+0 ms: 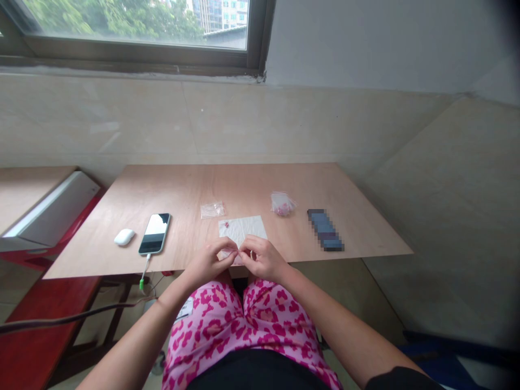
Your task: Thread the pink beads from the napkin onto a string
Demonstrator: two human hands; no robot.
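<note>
My left hand [214, 260] and my right hand [261, 257] meet at the table's near edge, fingertips pinched together. Between them is something small and pale, possibly thin clear plastic, too small to make out. Under and beyond the fingers lies a white paper sheet [252, 225], partly hidden by my hands. A tiny red-pink piece [226, 225] rests on its far left corner. Just past the sheet, to the left, is a flat clear plastic bag [212, 210]. Farther right sits a pile of small clear bags [282, 203] with pink bits inside.
On the left of the wooden table [182, 184] lie a phone [155, 234] with a white cable plugged in and a white earbud case [124, 237]. A dark pixelated phone-shaped object [325, 230] is on the right. A red bench [52, 319] stands at lower left.
</note>
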